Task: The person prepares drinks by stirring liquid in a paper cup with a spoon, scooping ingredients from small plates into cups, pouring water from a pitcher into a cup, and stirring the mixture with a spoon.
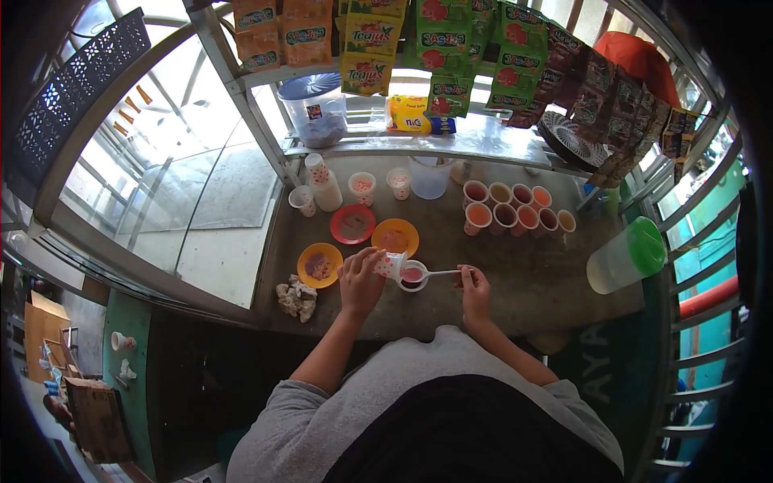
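Note:
My left hand (361, 278) is closed around a patterned cup (389, 265), tilted on its side with its mouth to the right. My right hand (474, 291) pinches the handle of a white spoon (441, 273). The spoon's bowl, with something pink in it, lies at the tilted cup's mouth, above a white cup (413, 286) standing on the counter. Close by are an orange plate (395, 237) with pinkish contents, a red plate (353, 224), another orange plate (318, 266) with purplish contents, and a crumpled whitish cloth (296, 299).
Several filled cups (504, 217) stand in two rows at the right. Farther right is a green-lidded container (626, 256). Patterned cups (362, 188), a bottle (328, 194) and a clear tub (430, 177) stand at the back. Sachet strips (447, 56) hang above.

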The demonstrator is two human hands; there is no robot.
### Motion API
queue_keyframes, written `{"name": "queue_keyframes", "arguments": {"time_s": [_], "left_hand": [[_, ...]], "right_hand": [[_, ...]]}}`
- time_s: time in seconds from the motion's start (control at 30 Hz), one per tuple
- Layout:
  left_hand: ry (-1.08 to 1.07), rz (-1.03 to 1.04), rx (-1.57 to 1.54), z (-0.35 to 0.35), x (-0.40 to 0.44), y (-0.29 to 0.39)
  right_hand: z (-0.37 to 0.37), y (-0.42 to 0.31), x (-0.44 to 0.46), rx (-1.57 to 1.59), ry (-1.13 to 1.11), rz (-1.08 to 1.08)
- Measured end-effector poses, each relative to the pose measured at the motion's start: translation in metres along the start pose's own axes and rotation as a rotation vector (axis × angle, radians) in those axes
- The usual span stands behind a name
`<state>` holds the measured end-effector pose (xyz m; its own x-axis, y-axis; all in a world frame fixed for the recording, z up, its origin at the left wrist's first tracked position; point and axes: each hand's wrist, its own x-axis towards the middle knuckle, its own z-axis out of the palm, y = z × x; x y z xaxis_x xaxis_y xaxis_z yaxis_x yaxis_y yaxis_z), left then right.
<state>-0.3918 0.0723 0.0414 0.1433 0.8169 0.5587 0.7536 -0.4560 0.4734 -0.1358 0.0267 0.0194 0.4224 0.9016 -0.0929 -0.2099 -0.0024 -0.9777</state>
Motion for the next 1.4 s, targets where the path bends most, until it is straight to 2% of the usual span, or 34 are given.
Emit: {"name": "queue_keyframes", "arguments": {"time_s": [0.17,0.23,0.37,0.83,1.27,1.4], "left_hand": [[0.010,-0.003,0.002,0.001,-0.001,-0.001],[0.018,0.000,-0.003,0.000,0.000,0.000],[0.027,0.011,-0.011,-0.001,0.000,0.001],[0.015,0.054,0.033,-0.003,0.001,0.000],[0.036,0.059,0.025,-0.004,0.005,0.001],[0.041,0.044,0.010,-0.003,0.006,0.001]], "right_hand": [[0.000,-0.003,0.000,0.011,-0.001,0.035],[0.000,-0.005,0.000,-0.061,-0.026,-0.130],[0.003,-0.017,-0.004,-0.149,-0.031,-0.225],[-0.003,0.011,-0.001,0.007,0.000,0.063],[-0.002,0.006,-0.001,0.022,0.017,0.070],[0.000,-0.007,-0.004,-0.048,-0.011,-0.087]]}}
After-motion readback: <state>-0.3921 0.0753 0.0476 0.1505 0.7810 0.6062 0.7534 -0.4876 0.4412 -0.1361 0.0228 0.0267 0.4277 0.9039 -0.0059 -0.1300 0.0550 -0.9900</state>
